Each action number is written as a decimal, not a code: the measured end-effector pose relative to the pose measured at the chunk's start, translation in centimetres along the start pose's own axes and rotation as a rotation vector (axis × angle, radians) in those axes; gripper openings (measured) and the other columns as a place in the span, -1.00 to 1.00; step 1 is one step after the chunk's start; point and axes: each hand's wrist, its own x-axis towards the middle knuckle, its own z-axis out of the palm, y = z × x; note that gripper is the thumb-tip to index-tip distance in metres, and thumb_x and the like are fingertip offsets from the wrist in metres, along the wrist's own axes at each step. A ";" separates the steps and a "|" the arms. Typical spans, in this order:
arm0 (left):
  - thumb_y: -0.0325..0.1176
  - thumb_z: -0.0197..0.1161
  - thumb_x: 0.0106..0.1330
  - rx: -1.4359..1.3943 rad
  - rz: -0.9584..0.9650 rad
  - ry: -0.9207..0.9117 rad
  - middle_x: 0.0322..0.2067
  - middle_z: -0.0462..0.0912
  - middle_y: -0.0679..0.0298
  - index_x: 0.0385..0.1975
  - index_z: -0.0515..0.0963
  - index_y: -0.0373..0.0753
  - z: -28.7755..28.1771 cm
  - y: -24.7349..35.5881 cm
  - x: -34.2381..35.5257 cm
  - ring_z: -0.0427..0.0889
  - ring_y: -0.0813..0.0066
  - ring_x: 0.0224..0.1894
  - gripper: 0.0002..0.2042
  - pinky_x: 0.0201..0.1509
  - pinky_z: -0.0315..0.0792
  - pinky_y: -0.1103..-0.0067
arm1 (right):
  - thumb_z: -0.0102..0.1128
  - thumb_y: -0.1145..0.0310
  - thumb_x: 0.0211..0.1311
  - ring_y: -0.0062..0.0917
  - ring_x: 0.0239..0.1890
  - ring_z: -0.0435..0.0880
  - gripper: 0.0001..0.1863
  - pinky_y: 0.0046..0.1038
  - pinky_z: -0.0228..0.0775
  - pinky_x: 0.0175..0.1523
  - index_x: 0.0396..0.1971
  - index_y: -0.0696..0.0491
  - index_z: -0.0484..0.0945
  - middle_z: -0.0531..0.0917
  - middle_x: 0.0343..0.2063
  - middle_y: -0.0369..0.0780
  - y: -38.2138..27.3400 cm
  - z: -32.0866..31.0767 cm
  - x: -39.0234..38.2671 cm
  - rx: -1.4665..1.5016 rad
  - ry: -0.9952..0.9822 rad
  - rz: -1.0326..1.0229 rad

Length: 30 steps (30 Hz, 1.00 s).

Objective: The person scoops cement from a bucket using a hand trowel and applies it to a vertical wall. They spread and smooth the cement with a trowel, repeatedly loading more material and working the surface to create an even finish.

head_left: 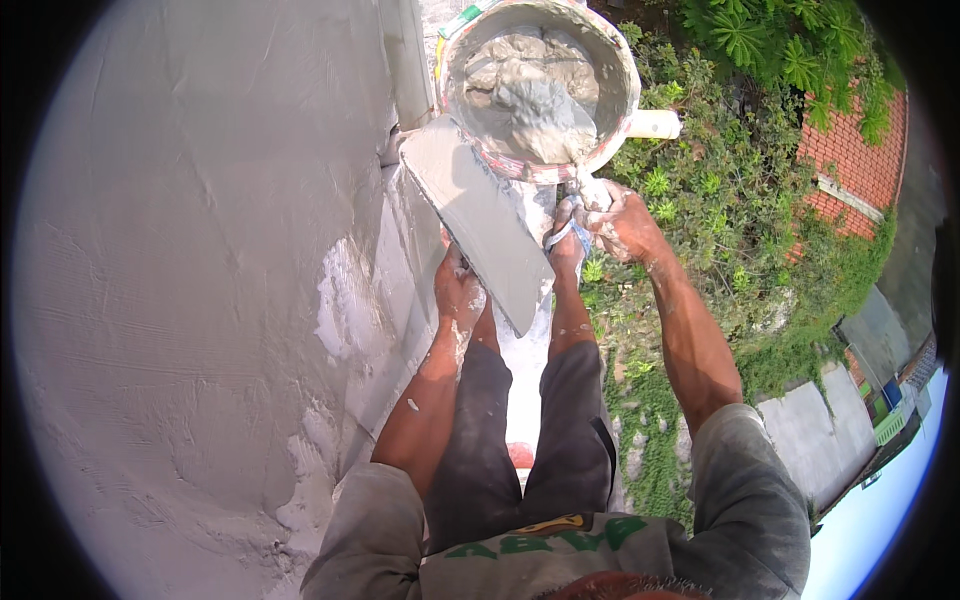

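Head view: your left hand (460, 285) grips the flat, grey, rectangular board (482, 225) from beneath, fingertips hidden; the board slants near-right from the round, mortar-smeared bucket (630, 75). Your right hand (622, 226) has its fingers clamped on the mortar-caked trowel (590, 190), its blade over wet grey mortar (500, 65) inside the bucket. A grey plastered wall (200, 220) stands left.

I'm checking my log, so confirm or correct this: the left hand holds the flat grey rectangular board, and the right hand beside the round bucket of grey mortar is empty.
The right hand isn't empty: the head view shows it gripping a pale, mortar-caked tool handle. The rest stands.
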 end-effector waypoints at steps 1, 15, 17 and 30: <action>-0.76 -0.09 0.12 0.089 0.033 -0.031 -0.07 0.57 0.15 0.12 0.39 -0.35 0.4 0.6 0.4 0.56 0.39 -0.03 -0.50 0.09 0.38 0.56 | 0.35 0.47 -0.08 -0.70 -0.59 0.50 -0.50 -0.57 0.36 -0.51 -0.03 0.15 0.48 0.62 -0.44 -0.30 -0.5 0.0 -1.0 -0.009 0.012 -0.015; -0.56 0.11 0.22 -0.237 -0.012 -0.279 -0.20 0.56 0.31 -0.01 0.46 -0.27 5.4 3.1 7.2 0.55 0.54 -0.18 -0.69 -0.10 0.47 0.62 | 0.29 0.33 0.08 -0.31 -0.50 0.62 -0.66 -0.29 0.44 -0.38 -0.22 0.22 0.45 0.60 -0.44 -0.02 -2.8 5.9 -14.4 -0.554 0.365 -0.369; -0.54 0.15 0.21 -0.247 -0.039 -0.262 -0.23 0.55 0.34 -0.02 0.45 -0.26 5.3 1.9 7.6 0.55 0.55 -0.20 -0.69 -0.13 0.47 0.64 | 0.24 0.37 0.08 -0.16 -0.45 0.62 -0.63 -0.23 0.44 -0.36 -0.14 0.23 0.41 0.59 -0.41 0.05 -4.8 7.6 -15.6 -0.425 0.334 -0.288; -0.20 0.09 0.37 -0.330 -0.023 -0.304 -0.07 0.52 0.20 0.12 0.31 -0.32 4.3 2.9 7.6 0.57 0.46 -0.11 -0.58 -0.12 0.51 0.56 | 0.17 0.43 0.09 -0.05 -0.40 0.65 -0.43 -0.20 0.47 -0.29 0.08 0.32 0.22 0.59 -0.43 0.08 -3.4 10.9 -18.3 -0.464 0.353 -0.249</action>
